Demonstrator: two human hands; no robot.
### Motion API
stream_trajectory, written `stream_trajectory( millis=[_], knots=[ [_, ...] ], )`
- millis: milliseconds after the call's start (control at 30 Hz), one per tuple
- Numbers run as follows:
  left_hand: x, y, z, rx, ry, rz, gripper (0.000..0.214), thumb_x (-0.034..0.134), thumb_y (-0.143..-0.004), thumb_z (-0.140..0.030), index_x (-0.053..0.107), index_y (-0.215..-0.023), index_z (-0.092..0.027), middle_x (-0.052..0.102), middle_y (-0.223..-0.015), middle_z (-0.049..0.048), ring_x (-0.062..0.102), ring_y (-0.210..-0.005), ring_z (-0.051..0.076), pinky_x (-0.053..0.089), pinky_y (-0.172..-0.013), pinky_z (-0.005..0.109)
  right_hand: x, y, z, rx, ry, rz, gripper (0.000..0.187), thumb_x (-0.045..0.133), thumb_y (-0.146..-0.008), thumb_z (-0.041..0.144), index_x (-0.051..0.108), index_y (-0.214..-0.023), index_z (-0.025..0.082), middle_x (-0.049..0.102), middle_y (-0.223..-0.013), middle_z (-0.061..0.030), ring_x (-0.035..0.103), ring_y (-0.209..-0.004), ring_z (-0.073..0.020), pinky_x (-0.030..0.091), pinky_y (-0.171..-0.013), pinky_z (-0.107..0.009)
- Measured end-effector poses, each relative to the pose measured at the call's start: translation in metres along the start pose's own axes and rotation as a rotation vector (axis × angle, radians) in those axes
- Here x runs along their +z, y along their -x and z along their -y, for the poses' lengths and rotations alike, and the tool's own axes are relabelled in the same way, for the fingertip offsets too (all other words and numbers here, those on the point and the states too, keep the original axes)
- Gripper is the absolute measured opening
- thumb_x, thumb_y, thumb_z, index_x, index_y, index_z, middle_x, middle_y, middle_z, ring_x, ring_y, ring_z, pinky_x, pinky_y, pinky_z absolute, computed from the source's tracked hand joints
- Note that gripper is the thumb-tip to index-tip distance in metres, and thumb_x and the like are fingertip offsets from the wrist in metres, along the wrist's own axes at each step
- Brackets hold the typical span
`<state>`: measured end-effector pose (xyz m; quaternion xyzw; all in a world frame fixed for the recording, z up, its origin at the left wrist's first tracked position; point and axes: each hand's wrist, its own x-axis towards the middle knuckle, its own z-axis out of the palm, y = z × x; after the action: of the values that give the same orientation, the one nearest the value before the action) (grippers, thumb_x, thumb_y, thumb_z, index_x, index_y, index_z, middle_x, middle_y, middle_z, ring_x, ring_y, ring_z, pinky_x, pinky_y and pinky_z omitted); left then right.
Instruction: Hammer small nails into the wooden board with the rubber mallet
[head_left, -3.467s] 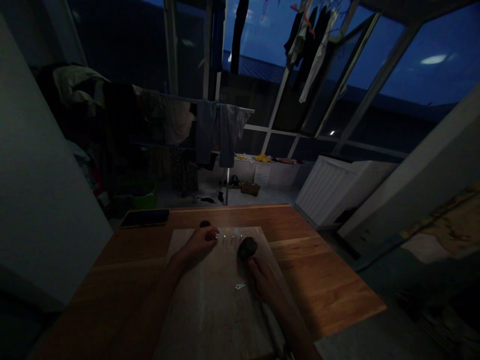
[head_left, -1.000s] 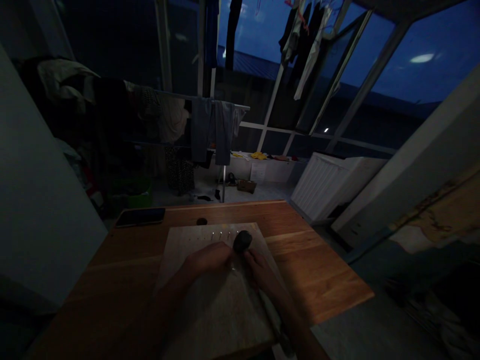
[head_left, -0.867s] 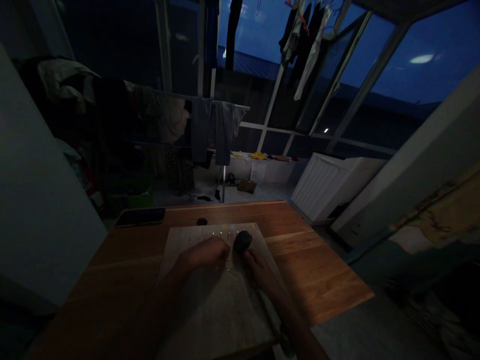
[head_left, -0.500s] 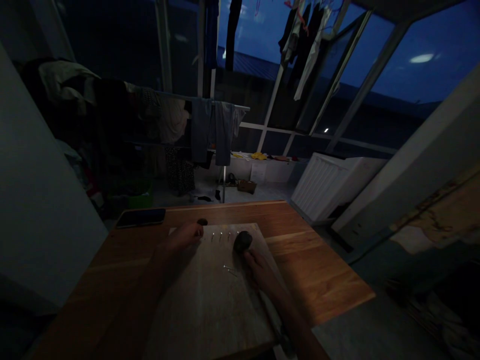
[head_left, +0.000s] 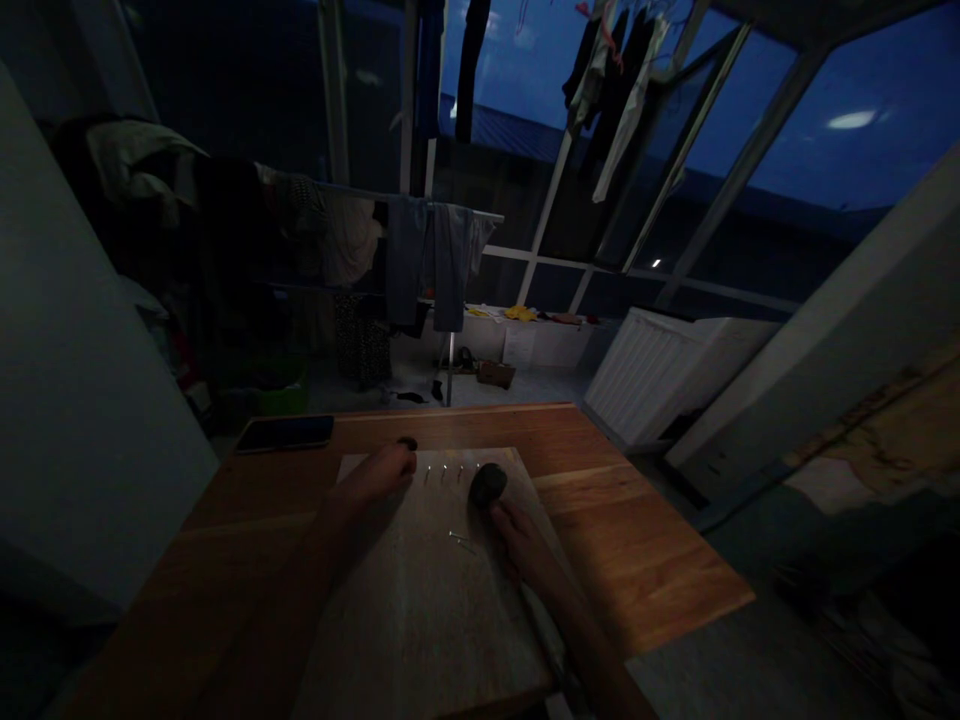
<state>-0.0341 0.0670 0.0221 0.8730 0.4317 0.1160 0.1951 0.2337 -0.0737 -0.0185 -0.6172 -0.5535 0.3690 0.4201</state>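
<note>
head view, left hand (head_left: 382,472) fingers pinching nail, right hand (head_left: 517,535) gripping mallet (head_left: 487,485)

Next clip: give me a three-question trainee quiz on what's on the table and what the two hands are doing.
1. True or false: the right hand holds the mallet, whose head rests on the pale board.
2. Which thing lies at the far left of the wooden table? A) a phone B) a cup C) a book
3. Fill in: the left hand reaches to the left end of a row of upright ____ near the board's far edge.

Key: 1 true; 2 A, the dark phone; 3 nails. Loose nails also lie flat between the hands.
</note>
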Motion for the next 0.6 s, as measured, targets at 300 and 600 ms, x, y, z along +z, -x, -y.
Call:
stream_trajectory(
  millis=[300, 600],
  knots=[
    [0.011, -0.005, 0.009, 0.012, 0.106, -0.022, 0.01, 0.06, -0.076, -0.012, 0.068, -0.077, -0.017, 0.068, -0.088, 0.0068, 0.062, -0.082, 0.02, 0.043, -0.074, 0.029, 0.0, 0.0, 0.0, 0.025, 0.02, -0.016, 0.058, 0.051, -0.089, 0.073, 0.072, -0.095, 0.019, 0.074, -0.091, -0.0074, 0.066, -0.09, -0.0268, 0.051, -0.08, -0.036],
    [0.03, -0.001, 0.024, -0.054, 0.504, -0.067, 0.023, 0.061, -0.076, -0.027, 0.067, -0.095, -0.017, 0.07, -0.092, 0.0033, 0.066, -0.087, 0.021, 0.05, -0.077, 0.029, 0.002, 0.0, 0.003, -0.013, -0.002, -0.005, 0.066, 0.048, -0.088, 0.078, 0.074, -0.101, 0.019, 0.077, -0.103, -0.0114, 0.068, -0.1, -0.029, 0.05, -0.089, -0.039]
  ],
)
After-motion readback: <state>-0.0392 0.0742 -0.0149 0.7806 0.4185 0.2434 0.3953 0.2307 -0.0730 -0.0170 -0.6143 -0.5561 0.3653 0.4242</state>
